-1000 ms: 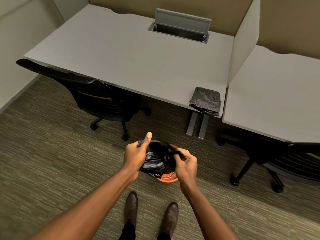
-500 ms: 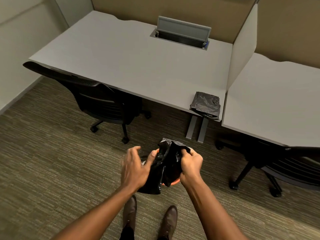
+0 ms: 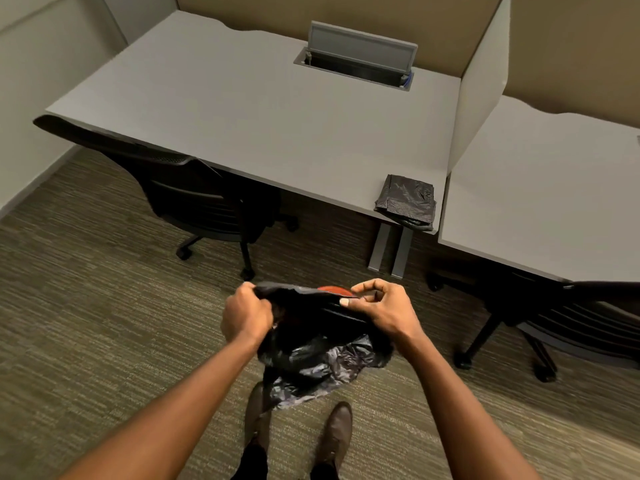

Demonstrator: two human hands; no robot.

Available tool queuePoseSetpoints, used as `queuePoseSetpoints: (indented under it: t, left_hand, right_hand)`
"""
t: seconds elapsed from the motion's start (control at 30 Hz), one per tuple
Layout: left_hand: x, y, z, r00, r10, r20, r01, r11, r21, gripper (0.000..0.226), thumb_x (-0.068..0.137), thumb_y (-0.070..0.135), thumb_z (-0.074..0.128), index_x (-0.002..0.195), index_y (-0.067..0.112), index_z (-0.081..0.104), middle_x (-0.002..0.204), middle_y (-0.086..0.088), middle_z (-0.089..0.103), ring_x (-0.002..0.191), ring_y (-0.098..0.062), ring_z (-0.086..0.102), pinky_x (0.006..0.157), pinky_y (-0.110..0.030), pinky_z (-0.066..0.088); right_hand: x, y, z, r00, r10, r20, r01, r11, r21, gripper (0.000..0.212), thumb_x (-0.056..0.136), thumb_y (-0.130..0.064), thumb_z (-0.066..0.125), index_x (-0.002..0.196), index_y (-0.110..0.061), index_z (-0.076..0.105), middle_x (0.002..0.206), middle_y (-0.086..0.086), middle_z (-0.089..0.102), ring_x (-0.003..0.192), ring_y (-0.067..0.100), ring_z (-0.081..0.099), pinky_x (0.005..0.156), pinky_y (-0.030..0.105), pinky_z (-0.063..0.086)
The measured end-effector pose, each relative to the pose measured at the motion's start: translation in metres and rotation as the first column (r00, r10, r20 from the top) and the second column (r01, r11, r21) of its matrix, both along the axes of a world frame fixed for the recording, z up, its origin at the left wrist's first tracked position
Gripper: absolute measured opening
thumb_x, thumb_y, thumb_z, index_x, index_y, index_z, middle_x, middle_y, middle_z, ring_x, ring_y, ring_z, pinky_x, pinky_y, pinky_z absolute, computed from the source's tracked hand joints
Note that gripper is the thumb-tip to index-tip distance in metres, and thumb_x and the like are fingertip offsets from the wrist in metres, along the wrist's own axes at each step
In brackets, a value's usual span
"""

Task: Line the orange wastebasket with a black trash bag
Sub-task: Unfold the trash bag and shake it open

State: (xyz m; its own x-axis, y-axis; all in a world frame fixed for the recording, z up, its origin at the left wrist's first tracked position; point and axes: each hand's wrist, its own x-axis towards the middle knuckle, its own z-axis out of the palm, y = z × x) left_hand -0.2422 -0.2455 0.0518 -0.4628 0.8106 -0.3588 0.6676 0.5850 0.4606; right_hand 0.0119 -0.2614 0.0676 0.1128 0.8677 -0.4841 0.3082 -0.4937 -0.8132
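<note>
A: Since half a second ago we've pulled the bag [image 3: 311, 344] from a bunched wad into a wide span, hands apart now.

B: Grip?

A: Left hand [image 3: 246, 315] fisted on the left end of the hem. Right hand [image 3: 382, 311] pinches the right end between thumb and forefinger; its other fingers [image 3: 372, 284] curl loose. That keeps the mouth taut so we can find the opening.

B: Basket?

A: Basket [image 3: 333, 289] sits on the floor right under the bag, only a sliver of orange rim showing. Bag tail hangs toward our shoes [image 3: 337, 434]. Not lined yet.

B: Spares?

A: Folded bags [image 3: 408, 201] at the surface [image 3: 242, 116] edge, within reach.
</note>
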Motion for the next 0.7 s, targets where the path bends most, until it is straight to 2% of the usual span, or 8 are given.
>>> queuePoseSetpoints:
  t: [0.17, 0.27, 0.33, 0.4, 0.5, 0.6, 0.67, 0.7]
  left_hand:
    - [-0.015, 0.018, -0.004, 0.954, 0.248, 0.167, -0.251, 0.968, -0.008, 0.029, 0.099, -0.004, 0.054, 0.119, 0.004, 0.074, 0.115, -0.021, 0.076, 0.101, -0.041, 0.072, 0.086, -0.045, 0.062]
    - [-0.011, 0.023, -0.002, 0.894, 0.317, 0.315, -0.34, 0.94, 0.021, 0.032, 0.1, -0.007, 0.052, 0.121, 0.003, 0.073, 0.114, -0.016, 0.074, 0.094, -0.033, 0.066, 0.079, -0.037, 0.052]
    - [-0.008, 0.023, 0.0, 0.873, 0.306, 0.379, -0.346, 0.937, 0.041, 0.025, 0.099, -0.005, 0.054, 0.101, 0.011, 0.073, 0.104, -0.015, 0.077, 0.083, -0.028, 0.065, 0.073, -0.035, 0.048]
    - [-0.005, 0.024, 0.004, 0.869, 0.287, 0.403, -0.333, 0.942, 0.048, 0.038, 0.099, -0.006, 0.053, 0.078, 0.025, 0.061, 0.085, -0.005, 0.071, 0.072, -0.022, 0.058, 0.069, -0.035, 0.045]
    - [-0.009, 0.025, 0.001, 0.862, 0.192, 0.47, -0.239, 0.97, 0.041, 0.033, 0.095, -0.005, 0.049, 0.079, 0.017, 0.066, 0.072, -0.004, 0.064, 0.065, -0.021, 0.053, 0.055, -0.031, 0.04]
    - [-0.015, 0.024, -0.003, 0.913, 0.052, 0.404, -0.062, 0.998, 0.012, 0.03, 0.094, 0.003, 0.056, 0.108, 0.01, 0.082, 0.094, -0.009, 0.082, 0.078, -0.025, 0.074, 0.062, -0.035, 0.058]
    - [-0.016, 0.023, -0.009, 0.948, 0.037, 0.317, -0.039, 0.999, -0.003, 0.033, 0.095, 0.002, 0.06, 0.113, 0.017, 0.084, 0.089, -0.006, 0.082, 0.066, -0.02, 0.072, 0.049, -0.031, 0.052]
    - [-0.014, 0.021, -0.011, 0.947, 0.066, 0.314, -0.063, 0.998, -0.019, 0.037, 0.097, 0.001, 0.06, 0.122, 0.017, 0.081, 0.086, -0.005, 0.081, 0.056, -0.015, 0.065, 0.04, -0.026, 0.041]
  right_hand:
    - [0.029, 0.002, -0.003, 0.913, 0.346, 0.216, -0.336, 0.938, -0.082, 0.081, 0.05, -0.056, 0.1, 0.12, -0.026, 0.071, 0.088, -0.006, 0.081, 0.083, 0.001, 0.075, 0.082, 0.023, 0.056]
    - [0.035, 0.003, -0.014, 0.789, 0.497, 0.362, -0.453, 0.868, -0.203, 0.109, 0.037, -0.077, 0.092, 0.131, -0.027, 0.067, 0.113, -0.008, 0.077, 0.104, 0.01, 0.072, 0.092, 0.03, 0.057]
    - [0.034, 0.0, -0.021, 0.728, 0.513, 0.455, -0.415, 0.858, -0.303, 0.079, 0.055, -0.063, 0.093, 0.123, -0.027, 0.072, 0.12, 0.0, 0.076, 0.112, 0.022, 0.072, 0.095, 0.041, 0.06]
    - [0.032, -0.005, -0.028, 0.755, 0.351, 0.554, -0.221, 0.931, -0.29, 0.036, 0.081, -0.025, 0.076, 0.117, -0.029, 0.077, 0.118, 0.005, 0.077, 0.112, 0.03, 0.072, 0.09, 0.04, 0.059]
    - [0.03, -0.013, -0.033, 0.833, -0.179, 0.524, 0.269, 0.958, -0.1, 0.032, 0.088, -0.005, 0.064, 0.104, -0.024, 0.083, 0.107, 0.009, 0.08, 0.109, 0.034, 0.072, 0.088, 0.037, 0.056]
    - [0.032, -0.004, -0.036, 0.64, -0.758, 0.128, 0.767, 0.618, -0.174, 0.025, 0.093, 0.001, 0.056, 0.108, -0.003, 0.076, 0.102, 0.018, 0.074, 0.103, 0.035, 0.068, 0.087, 0.038, 0.052]
    - [0.032, 0.007, -0.035, 0.437, -0.889, -0.139, 0.827, 0.458, -0.326, 0.022, 0.094, 0.013, 0.047, 0.103, 0.006, 0.066, 0.1, 0.018, 0.066, 0.094, 0.031, 0.064, 0.09, 0.046, 0.054]
    - [0.032, 0.012, -0.034, 0.408, -0.893, -0.189, 0.82, 0.45, -0.354, 0.025, 0.093, 0.016, 0.045, 0.095, 0.002, 0.066, 0.1, 0.018, 0.067, 0.089, 0.03, 0.065, 0.089, 0.048, 0.056]
